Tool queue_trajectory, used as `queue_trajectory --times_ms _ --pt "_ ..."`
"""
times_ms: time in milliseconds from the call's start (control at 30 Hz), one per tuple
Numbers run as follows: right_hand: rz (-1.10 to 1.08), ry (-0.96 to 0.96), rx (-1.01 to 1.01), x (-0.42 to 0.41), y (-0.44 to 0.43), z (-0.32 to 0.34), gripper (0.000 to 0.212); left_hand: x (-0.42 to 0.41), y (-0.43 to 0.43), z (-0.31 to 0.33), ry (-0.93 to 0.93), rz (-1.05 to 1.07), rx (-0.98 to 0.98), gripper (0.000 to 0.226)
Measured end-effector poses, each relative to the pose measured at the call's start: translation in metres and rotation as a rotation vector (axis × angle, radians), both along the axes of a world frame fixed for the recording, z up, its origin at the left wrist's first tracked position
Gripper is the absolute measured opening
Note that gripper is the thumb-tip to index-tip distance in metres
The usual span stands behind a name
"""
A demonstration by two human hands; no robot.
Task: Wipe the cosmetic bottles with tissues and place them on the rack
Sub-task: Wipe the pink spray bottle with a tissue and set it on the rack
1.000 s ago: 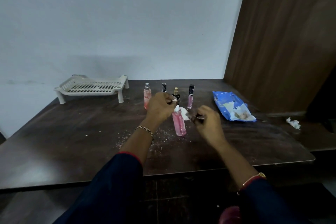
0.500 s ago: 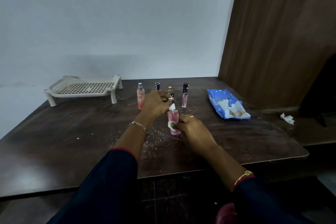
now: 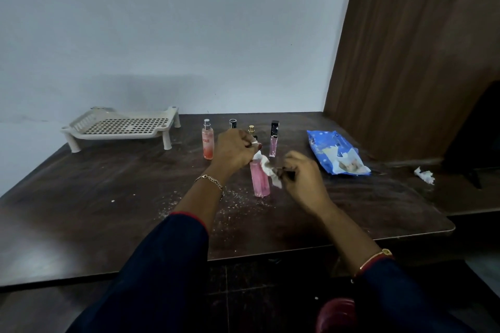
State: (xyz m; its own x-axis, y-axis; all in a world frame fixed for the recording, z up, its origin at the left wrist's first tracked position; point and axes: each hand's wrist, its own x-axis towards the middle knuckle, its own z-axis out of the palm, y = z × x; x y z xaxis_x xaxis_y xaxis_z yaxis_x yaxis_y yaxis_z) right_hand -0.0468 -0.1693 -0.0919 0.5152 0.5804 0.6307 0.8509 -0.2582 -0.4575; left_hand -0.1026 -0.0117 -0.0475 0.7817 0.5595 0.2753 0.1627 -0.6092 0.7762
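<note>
- Head view: pink bottle (image 3: 260, 181) stands upright on the table (image 3: 81, 211), front of centre, well apart from the rack (image 3: 121, 127).
- Left hand (image 3: 234, 150) is curled over the bottle's top and steadies it.
- Right hand (image 3: 300, 176) pinches the tissue (image 3: 272, 171). Half a second ago it sat low against the bottle's base; now it is drawn up and to the right, with the tissue touching the upper body only.
- Judgement: one wipe stroke is done and wiping continues. The back row of bottles (image 3: 207, 143) waits, and the rack holds none.
</note>
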Motion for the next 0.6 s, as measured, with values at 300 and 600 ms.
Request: queue_trajectory --times_ms 300,600 --pt "-0.002 -0.302 -0.194 -0.002 0.019 -0.008 0.025 0.009 -0.005 0.004 0.004 0.04 -0.022 0.014" --pt "0.065 -0.421 -0.349 -0.01 0.007 -0.021 0.035 0.014 0.0 0.006 0.069 0.03 -0.009 0.016"
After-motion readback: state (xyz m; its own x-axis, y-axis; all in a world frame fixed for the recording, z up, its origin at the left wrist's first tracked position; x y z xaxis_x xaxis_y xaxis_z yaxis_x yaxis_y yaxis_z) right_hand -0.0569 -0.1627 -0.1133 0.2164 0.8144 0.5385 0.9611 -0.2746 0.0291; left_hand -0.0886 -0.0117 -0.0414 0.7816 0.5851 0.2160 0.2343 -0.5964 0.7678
